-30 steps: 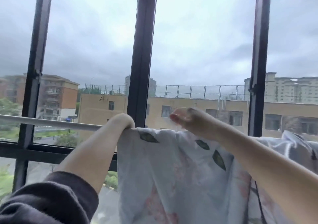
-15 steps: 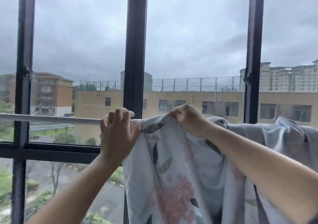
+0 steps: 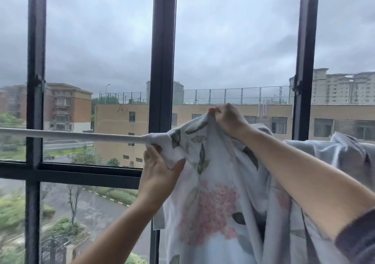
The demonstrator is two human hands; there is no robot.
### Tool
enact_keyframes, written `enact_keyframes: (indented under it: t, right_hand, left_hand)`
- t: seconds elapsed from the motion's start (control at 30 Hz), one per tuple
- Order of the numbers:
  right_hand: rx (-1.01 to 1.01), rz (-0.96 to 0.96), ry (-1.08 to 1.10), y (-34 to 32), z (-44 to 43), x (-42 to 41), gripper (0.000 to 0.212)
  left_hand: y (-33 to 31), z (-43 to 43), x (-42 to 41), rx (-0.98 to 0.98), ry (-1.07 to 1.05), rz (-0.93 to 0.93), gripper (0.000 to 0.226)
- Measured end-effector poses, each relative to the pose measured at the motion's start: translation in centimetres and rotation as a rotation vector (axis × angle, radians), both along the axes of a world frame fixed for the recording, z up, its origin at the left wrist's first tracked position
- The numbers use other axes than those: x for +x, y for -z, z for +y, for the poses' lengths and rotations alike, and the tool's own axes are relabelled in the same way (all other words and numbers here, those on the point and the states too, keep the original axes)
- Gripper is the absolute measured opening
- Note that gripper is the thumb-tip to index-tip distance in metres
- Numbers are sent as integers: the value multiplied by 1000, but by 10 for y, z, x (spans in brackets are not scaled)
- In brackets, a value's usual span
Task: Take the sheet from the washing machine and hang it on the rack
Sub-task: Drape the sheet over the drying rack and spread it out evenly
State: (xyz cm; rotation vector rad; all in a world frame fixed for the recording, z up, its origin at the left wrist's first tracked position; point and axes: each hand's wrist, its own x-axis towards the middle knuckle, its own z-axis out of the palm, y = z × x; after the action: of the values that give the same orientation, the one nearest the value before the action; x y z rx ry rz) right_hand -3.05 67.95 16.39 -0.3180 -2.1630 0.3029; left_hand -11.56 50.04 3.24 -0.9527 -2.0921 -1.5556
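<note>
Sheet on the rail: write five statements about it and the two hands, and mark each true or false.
1. The sheet is draped over the white rod. True.
2. The left hand hangs free and touches nothing. False: it grips the sheet's edge just below the rod.
3. The right hand pinches a fold of the sheet lifted above the rod. True.
4. The sheet covers the rod from end to end. False: the stretch of rod on the left is bare.
5. The sheet is plain white. False: it is printed with leaves and pink flowers.
</note>
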Motion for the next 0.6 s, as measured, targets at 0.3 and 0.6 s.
enact_keyframes:
  t: [0.3,0.6]
  right_hand:
    - [44,-27,54,7,6,4,37]
    - [93,-260,67,15,0,15,33]
  left_hand:
    - [-6,-3,-2,318,229,-350,26]
    - [-99,3,-7,191,-85,145,26]
